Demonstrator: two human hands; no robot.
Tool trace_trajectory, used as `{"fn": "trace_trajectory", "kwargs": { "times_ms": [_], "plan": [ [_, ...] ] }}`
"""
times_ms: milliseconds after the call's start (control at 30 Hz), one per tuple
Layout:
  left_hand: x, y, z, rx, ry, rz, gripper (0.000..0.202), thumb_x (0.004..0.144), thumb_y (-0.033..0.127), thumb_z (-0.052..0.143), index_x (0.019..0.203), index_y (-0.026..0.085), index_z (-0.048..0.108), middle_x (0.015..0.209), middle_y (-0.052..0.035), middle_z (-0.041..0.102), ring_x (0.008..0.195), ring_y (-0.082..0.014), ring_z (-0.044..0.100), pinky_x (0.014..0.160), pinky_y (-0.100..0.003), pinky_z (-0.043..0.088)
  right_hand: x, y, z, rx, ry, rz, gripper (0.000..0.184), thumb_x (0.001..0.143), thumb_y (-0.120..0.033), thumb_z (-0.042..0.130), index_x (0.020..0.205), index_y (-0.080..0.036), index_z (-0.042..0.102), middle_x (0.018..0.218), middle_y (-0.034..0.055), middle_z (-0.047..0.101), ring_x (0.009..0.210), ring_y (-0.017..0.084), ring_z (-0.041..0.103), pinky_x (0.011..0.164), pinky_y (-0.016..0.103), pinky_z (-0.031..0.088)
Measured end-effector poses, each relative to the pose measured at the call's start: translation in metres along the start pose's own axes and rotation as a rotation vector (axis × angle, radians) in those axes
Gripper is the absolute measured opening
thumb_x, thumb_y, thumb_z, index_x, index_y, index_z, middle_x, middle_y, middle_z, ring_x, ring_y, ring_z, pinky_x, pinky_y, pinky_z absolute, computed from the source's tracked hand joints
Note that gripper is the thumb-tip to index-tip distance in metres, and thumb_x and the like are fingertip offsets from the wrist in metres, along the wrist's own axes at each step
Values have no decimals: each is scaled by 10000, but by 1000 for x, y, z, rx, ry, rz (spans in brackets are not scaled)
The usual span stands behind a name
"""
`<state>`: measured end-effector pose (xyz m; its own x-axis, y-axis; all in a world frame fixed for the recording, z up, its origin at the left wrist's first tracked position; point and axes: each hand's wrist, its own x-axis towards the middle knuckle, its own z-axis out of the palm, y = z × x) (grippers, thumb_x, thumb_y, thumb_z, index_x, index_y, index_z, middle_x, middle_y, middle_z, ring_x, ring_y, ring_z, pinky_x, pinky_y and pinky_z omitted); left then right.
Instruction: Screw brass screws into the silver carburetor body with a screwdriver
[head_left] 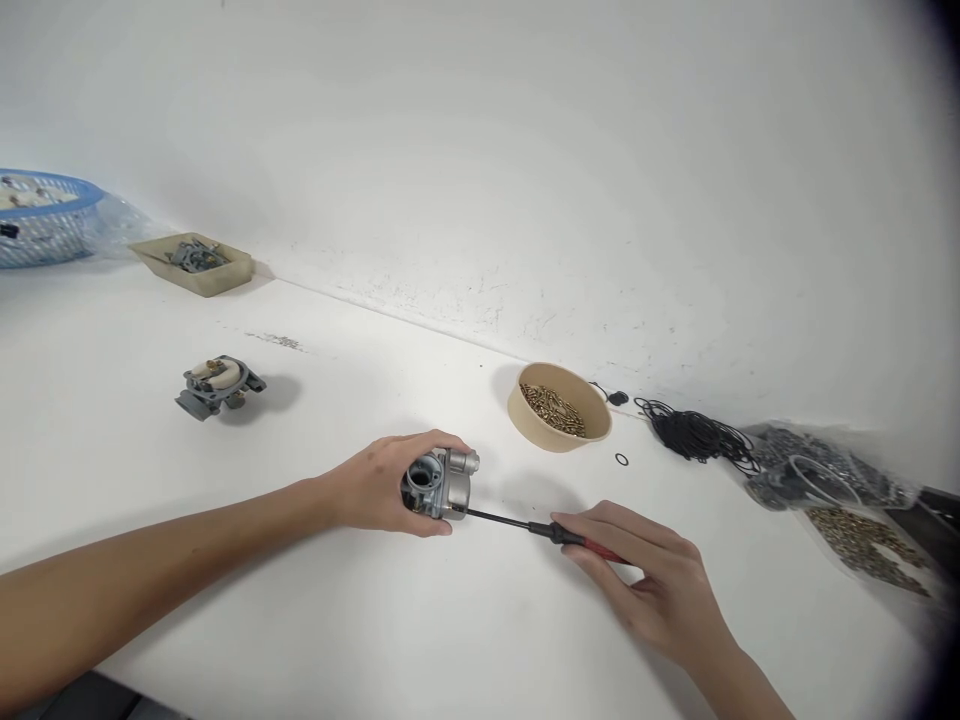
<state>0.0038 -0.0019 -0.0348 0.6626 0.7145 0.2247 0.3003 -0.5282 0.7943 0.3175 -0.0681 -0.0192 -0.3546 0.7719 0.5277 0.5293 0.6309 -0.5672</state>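
Observation:
My left hand (390,485) is wrapped around a grey metal carburetor (456,490), its round bore facing up toward me. In my right hand (652,575) is a screwdriver (559,533) with a red and black handle and a long dark shaft. The screwdriver's tip meets the lower right side of the carburetor; the exact contact spot is too small to make out. A second carburetor (217,385), with a whitish float showing on top, lies on the table to the left, apart from both hands.
A tan paper bowl (531,422) of small brass screws stands behind my hands. Right of it lie one black O-ring (622,460), a heap of black rings (694,435) and plastic bags of small parts (862,545). A beige tray (217,281) and blue-rimmed basket (56,232) sit far left.

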Motion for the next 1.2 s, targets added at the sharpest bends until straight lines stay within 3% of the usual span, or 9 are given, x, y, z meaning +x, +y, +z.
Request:
{"fn": "trace_trajectory", "kwargs": {
  "times_ms": [233, 300, 433, 567, 733, 900, 1200],
  "plan": [
    [1, 4, -2, 21, -2, -5, 688, 714, 358, 814, 1332, 280, 520, 1265, -43, 653, 1082, -218, 638, 927, -302, 506, 3, -3, -4, -24, -178, 100, 205, 949, -267, 591, 1017, -198, 771, 540, -17, 478, 462, 103, 392, 428, 237, 358],
    [1, 6, -2, 17, -6, -11, 681, 717, 352, 813, 1329, 277, 524, 1274, -45, 650, 1092, -220, 635, 948, -308, 500, 3, -2, -2, -12, -155, 92, 177, 933, -250, 617, 1018, -205, 765, 573, -10, 506, 480, 107, 416, 444, 239, 384],
    [0, 10, -4, 0, -13, -13, 676, 722, 332, 808, 1329, 270, 519, 1288, -49, 644, 1113, -224, 632, 983, -321, 490, 0, 1, 3, 33, -72, 61, 190, 903, -197, 661, 1066, -228, 754, 810, 71, 668, 656, 157, 606, 533, 256, 527],
    [1, 11, -4, -1, -9, -18, 664, 724, 338, 802, 1323, 266, 523, 1289, -57, 643, 1114, -230, 636, 991, -335, 493, -2, 2, 7, -25, 8, 30, 162, 905, -207, 655, 1024, -236, 760, 883, 92, 676, 723, 170, 642, 544, 253, 580],
    [1, 11, -4, 3, -9, -14, 666, 728, 342, 797, 1328, 271, 518, 1287, -59, 644, 1110, -236, 642, 980, -341, 505, -1, 3, 8, -117, 23, -17, 108, 886, -173, 667, 958, -236, 717, 822, 64, 673, 621, 142, 602, 506, 237, 536],
    [1, 10, -3, 2, -10, -15, 668, 726, 336, 798, 1329, 271, 519, 1284, -53, 643, 1112, -231, 636, 976, -330, 498, 1, 1, -1, -144, -49, -91, 189, 876, -141, 681, 1041, -233, 694, 804, 49, 673, 611, 138, 595, 517, 239, 504],
    [0, 1, -1, 7, -14, 8, 705, 707, 343, 818, 1339, 280, 511, 1262, -46, 652, 1091, -228, 637, 941, -316, 501, 1, -10, -9, -231, -148, -179, 238, 936, -100, 543, 1110, -210, 664, 670, 6, 628, 501, 120, 535, 465, 249, 406]
  ]
}}
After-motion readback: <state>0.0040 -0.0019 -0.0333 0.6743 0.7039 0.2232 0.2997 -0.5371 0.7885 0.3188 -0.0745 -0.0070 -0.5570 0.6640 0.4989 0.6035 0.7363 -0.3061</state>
